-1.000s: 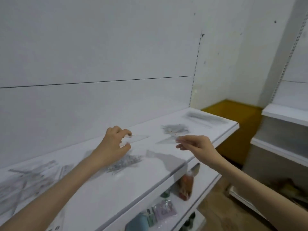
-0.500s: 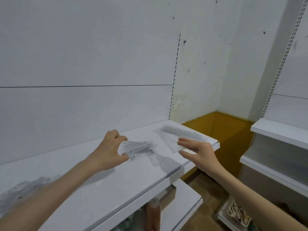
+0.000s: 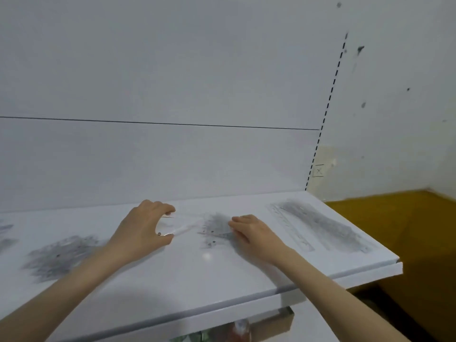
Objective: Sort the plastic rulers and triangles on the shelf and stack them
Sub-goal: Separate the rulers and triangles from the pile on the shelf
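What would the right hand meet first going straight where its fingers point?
Likely the grey pile of clear pieces just ahead of the right hand; contact unclear. The left hand lies beyond.

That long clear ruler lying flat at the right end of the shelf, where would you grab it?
Probably the near end of the long clear ruler, coming from the front with the right hand. It lies flat and thin on the shelf, so a fingertip pinch at that end should lift it.
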A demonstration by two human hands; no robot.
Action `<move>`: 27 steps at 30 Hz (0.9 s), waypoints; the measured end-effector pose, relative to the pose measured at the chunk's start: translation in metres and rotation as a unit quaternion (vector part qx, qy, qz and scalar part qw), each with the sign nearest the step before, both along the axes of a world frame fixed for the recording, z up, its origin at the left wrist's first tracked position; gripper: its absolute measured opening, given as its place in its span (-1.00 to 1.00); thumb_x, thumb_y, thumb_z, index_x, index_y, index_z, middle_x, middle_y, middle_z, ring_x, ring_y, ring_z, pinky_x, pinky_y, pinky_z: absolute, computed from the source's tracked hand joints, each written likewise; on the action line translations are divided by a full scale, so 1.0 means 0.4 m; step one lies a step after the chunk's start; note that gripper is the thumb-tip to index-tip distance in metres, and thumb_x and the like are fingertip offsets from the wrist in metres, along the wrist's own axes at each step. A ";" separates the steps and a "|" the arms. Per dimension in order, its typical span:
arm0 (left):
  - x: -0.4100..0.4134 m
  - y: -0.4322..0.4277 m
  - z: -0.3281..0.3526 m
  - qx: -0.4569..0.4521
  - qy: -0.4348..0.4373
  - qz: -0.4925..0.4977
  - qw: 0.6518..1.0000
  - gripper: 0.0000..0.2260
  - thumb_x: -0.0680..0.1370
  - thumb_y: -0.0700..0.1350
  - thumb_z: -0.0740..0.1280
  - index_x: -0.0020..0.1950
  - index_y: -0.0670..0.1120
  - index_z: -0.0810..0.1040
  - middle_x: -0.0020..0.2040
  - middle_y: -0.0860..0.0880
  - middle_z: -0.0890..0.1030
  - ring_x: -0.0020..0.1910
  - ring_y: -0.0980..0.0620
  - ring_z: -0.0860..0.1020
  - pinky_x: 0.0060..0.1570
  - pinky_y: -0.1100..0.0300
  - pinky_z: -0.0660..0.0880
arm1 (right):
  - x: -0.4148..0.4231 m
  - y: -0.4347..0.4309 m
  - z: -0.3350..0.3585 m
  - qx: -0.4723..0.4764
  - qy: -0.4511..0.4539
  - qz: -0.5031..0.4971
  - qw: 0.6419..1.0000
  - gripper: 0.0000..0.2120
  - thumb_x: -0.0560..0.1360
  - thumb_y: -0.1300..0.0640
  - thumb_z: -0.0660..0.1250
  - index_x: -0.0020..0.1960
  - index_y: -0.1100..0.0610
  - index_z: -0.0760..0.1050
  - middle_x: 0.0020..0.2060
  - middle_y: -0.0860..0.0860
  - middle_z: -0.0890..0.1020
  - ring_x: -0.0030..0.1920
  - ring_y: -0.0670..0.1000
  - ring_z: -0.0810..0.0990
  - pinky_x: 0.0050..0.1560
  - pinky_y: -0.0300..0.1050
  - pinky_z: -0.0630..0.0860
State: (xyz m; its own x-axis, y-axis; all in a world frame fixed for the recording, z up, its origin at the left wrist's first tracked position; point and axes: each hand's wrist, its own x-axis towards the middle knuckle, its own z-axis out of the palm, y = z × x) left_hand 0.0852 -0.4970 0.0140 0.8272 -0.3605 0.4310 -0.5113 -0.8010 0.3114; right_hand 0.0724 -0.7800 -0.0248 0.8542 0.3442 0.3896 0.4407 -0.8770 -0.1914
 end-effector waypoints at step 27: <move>-0.064 0.106 -0.005 0.028 0.033 0.089 0.995 -0.62 0.53 -0.02 0.30 0.34 0.08 0.35 0.29 0.20 0.39 0.31 0.18 0.27 0.15 0.16 0.40 | 0.074 -0.006 0.056 -0.195 0.087 -0.015 0.977 -0.51 0.40 0.10 0.01 0.19 0.23 0.52 0.15 0.10 0.59 0.25 0.12 0.48 0.18 0.00 0.41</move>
